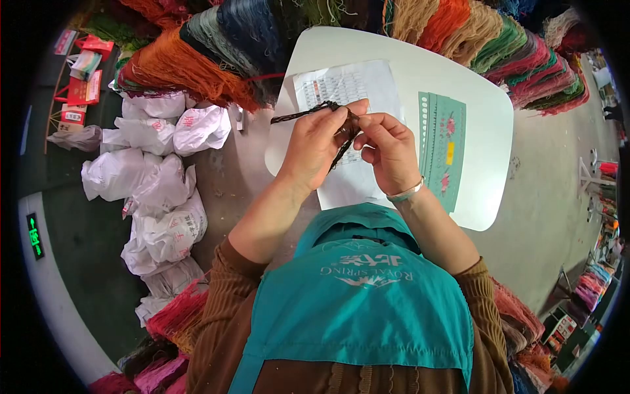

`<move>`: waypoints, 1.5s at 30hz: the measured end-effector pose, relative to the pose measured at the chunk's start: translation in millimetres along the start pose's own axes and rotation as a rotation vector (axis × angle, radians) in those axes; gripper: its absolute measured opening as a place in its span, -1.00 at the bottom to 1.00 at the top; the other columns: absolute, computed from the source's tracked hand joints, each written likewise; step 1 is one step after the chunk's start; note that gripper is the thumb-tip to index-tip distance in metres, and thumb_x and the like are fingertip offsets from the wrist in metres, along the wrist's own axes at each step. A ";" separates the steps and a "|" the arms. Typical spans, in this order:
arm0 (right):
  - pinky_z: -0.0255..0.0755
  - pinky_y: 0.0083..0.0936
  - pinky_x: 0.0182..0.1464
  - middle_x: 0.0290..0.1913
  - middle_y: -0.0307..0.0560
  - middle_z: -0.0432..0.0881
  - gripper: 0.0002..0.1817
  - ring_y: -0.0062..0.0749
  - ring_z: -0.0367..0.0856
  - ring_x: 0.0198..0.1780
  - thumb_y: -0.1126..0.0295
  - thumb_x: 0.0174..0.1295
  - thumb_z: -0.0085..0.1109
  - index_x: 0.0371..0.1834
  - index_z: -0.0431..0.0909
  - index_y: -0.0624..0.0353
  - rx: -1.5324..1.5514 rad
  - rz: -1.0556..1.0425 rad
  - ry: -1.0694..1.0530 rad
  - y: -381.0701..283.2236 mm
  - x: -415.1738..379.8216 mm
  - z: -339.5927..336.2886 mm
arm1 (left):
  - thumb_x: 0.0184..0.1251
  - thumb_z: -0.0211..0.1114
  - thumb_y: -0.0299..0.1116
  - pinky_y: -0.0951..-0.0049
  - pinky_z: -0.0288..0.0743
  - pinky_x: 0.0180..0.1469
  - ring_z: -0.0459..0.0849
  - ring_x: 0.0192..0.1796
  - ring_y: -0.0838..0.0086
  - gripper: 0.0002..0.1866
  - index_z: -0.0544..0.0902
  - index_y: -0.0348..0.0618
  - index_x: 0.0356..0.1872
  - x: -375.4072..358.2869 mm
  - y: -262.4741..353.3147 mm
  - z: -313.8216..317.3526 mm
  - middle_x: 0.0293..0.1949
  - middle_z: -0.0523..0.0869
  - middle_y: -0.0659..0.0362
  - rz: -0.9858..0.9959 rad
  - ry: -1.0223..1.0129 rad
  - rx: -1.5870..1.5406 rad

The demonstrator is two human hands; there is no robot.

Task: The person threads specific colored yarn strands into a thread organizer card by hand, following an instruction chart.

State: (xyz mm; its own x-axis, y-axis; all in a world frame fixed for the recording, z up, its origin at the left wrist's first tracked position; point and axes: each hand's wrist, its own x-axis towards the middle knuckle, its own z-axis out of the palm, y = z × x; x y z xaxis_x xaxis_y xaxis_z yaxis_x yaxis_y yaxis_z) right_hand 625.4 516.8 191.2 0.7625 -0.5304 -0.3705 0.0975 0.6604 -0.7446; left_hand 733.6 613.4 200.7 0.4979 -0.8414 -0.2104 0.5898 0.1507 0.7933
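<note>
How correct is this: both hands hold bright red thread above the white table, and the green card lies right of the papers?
Only the colour is wrong: the head view shows nearly black thread, not bright red. The left hand and right hand do hold it above the white table, with the green card right of the papers.
</note>
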 end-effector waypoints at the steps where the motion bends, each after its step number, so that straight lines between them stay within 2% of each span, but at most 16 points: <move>1: 0.25 -0.74 -0.51 -0.35 -0.25 0.65 -0.89 -0.63 0.55 -0.45 0.37 0.27 0.22 -0.29 0.62 0.16 0.014 -0.001 0.012 -0.9 0.0 -0.9 | 0.49 0.06 -0.37 0.45 0.49 0.04 0.61 -0.03 0.46 -0.68 0.58 -0.45 0.03 1.2 -0.3 1.9 0.06 0.63 0.01 0.018 0.014 -0.001; 7: 0.24 -0.76 -0.52 -0.32 -0.27 0.67 -0.91 -0.64 0.54 -0.44 0.37 0.24 0.24 -0.31 0.63 0.14 0.058 0.020 0.012 -10.2 0.7 -8.2 | 0.45 0.11 -0.42 0.50 0.50 0.10 0.62 0.03 0.46 -0.72 0.60 -0.45 0.00 8.0 -5.3 7.7 0.08 0.64 -0.01 0.026 0.038 0.077; 10: 0.24 -0.76 -0.52 -0.31 -0.26 0.67 -0.92 -0.65 0.53 -0.44 0.40 0.23 0.24 -0.32 0.63 0.15 0.007 0.018 0.008 -12.6 0.7 -11.6 | 0.43 0.13 -0.45 0.42 0.46 0.15 0.60 0.07 0.41 -0.71 0.58 -0.45 0.06 10.5 -12.2 11.0 0.11 0.62 -0.03 0.085 0.023 0.202; 16: 0.23 -0.74 -0.52 -0.33 -0.27 0.66 -0.95 -0.64 0.51 -0.45 0.44 0.22 0.21 -0.33 0.63 0.16 0.102 -0.023 0.065 -15.6 -0.6 -14.1 | 0.37 0.23 -0.44 0.48 0.48 0.12 0.65 -0.04 0.49 -0.75 0.65 -0.40 -0.04 11.4 -12.3 14.0 -0.06 0.72 0.05 0.124 0.123 0.333; 25: 0.22 -0.75 -0.53 -0.32 -0.26 0.64 -0.94 -0.63 0.49 -0.45 0.44 0.22 0.18 -0.31 0.60 0.15 0.161 0.049 0.031 -20.8 -0.8 -23.7 | 0.33 0.28 -0.41 0.58 0.49 -0.01 0.65 -0.14 0.57 -0.78 0.69 -0.37 -0.13 12.0 -12.6 19.6 -0.18 0.75 0.13 0.106 0.107 0.281; 28: 0.20 -0.77 -0.55 -0.31 -0.26 0.63 -0.93 -0.64 0.45 -0.47 0.44 0.23 0.16 -0.29 0.60 0.16 0.333 0.123 0.028 -26.4 0.7 -26.5 | 0.38 0.19 -0.46 0.45 0.51 0.09 0.68 -0.08 0.45 -0.79 0.66 -0.40 -0.10 12.1 -10.5 14.9 -0.12 0.73 0.06 0.052 0.105 0.342; 31: 0.16 -0.80 -0.57 -0.31 -0.27 0.63 -0.89 -0.66 0.42 -0.46 0.44 0.23 0.16 -0.23 0.59 0.19 0.477 0.272 -0.147 -27.2 6.9 -41.1 | 0.41 0.14 -0.41 0.44 0.52 0.07 0.69 -0.08 0.37 -0.79 0.64 -0.35 -0.13 12.5 -7.4 12.3 -0.17 0.74 0.05 0.042 0.020 0.292; 34: 0.14 -0.81 -0.55 -0.28 -0.25 0.64 -0.88 -0.71 0.37 -0.45 0.41 0.24 0.18 -0.24 0.62 0.21 0.265 0.290 -0.267 -32.1 9.2 -51.6 | 0.40 0.11 -0.40 0.50 0.53 0.00 0.69 -0.17 0.45 -0.84 0.60 -0.26 -0.18 8.9 4.3 9.6 -0.33 0.72 0.14 -0.088 0.001 -0.066; 35: 0.19 -0.81 -0.51 -0.25 -0.24 0.65 -0.88 -0.69 0.41 -0.42 0.41 0.24 0.18 -0.26 0.63 0.22 0.033 0.229 -0.260 -35.8 9.5 -54.1 | 0.41 0.03 -0.42 0.59 0.52 -0.28 0.61 -0.40 0.55 -0.89 0.53 -0.15 -0.26 7.9 10.0 10.4 -0.55 0.55 0.28 -0.170 0.083 -0.175; 37: 0.30 -0.82 -0.41 -0.18 -0.21 0.67 -0.88 -0.66 0.48 -0.35 0.41 0.26 0.18 -0.28 0.65 0.23 -0.428 0.102 -0.240 -50.5 7.0 -56.3 | 0.43 0.03 -0.39 0.65 0.35 -0.50 0.42 -0.56 0.65 -0.88 0.51 -0.12 -0.31 7.4 25.2 -16.6 -0.62 0.38 0.35 -0.210 -0.121 -0.402; 38: 0.43 -0.73 -0.13 -0.12 -0.17 0.68 -0.90 -0.54 0.58 -0.17 0.45 0.23 0.21 -0.31 0.67 0.24 -0.495 -0.050 -0.230 -65.4 2.7 -55.9 | 0.43 0.03 -0.37 0.67 0.26 -0.60 0.33 -0.63 0.69 -0.87 0.50 -0.10 -0.34 3.9 35.2 -34.8 -0.66 0.30 0.39 -0.230 -0.224 -0.516; 40: 0.40 -0.60 0.12 -0.08 -0.13 0.68 -0.90 -0.40 0.59 0.01 0.47 0.21 0.21 -0.31 0.65 0.28 -0.386 -0.342 -0.202 -80.6 15.0 -81.4 | 0.45 0.02 -0.33 0.68 -0.03 -0.74 0.09 -0.70 0.74 -0.84 0.46 -0.11 -0.35 -9.8 57.3 -74.4 -0.66 0.17 0.40 -0.127 -0.152 -0.625; 42: 0.38 -0.60 0.09 0.13 -0.08 0.60 -0.84 -0.35 0.55 0.08 0.43 0.31 0.07 -0.20 0.60 0.28 -1.101 -0.799 -0.074 -114.3 21.2 -108.4 | 0.52 -0.06 -0.31 0.70 -0.04 -0.73 0.05 -0.73 0.72 -0.77 0.46 -0.10 -0.38 -37.0 89.3 -116.6 -0.69 0.15 0.40 0.076 0.088 -0.555; 44: 0.41 -0.63 0.00 -0.20 -0.14 0.63 -0.89 -0.40 0.56 -0.14 0.45 0.30 0.05 -0.36 0.49 0.22 0.267 -0.349 -0.076 -157.5 21.0 -144.4 | 0.54 -0.09 -0.35 0.64 -0.09 -0.73 0.03 -0.72 0.71 -0.77 0.46 -0.14 -0.34 -70.8 119.0 -177.7 -0.67 0.12 0.39 0.200 0.137 -0.553; 45: 0.34 -0.67 -0.19 -0.35 -0.21 0.51 -0.88 -0.49 0.46 -0.30 0.44 0.31 0.01 -0.40 0.44 0.18 0.419 -0.286 -0.228 -175.2 23.3 -185.1 | 0.54 -0.10 -0.35 0.62 -0.11 -0.72 0.02 -0.71 0.69 -0.78 0.45 -0.14 -0.34 -93.7 134.0 -219.1 -0.66 0.12 0.39 0.249 0.281 -0.465</move>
State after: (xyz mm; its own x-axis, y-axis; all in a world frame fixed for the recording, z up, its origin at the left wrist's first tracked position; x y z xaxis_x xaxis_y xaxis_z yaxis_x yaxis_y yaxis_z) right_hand 507.7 290.3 210.2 0.7832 -0.6214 -0.0217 0.5311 0.6868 -0.4961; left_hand 905.3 826.2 201.5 0.7688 -0.5914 -0.2435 0.6185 0.5905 0.5185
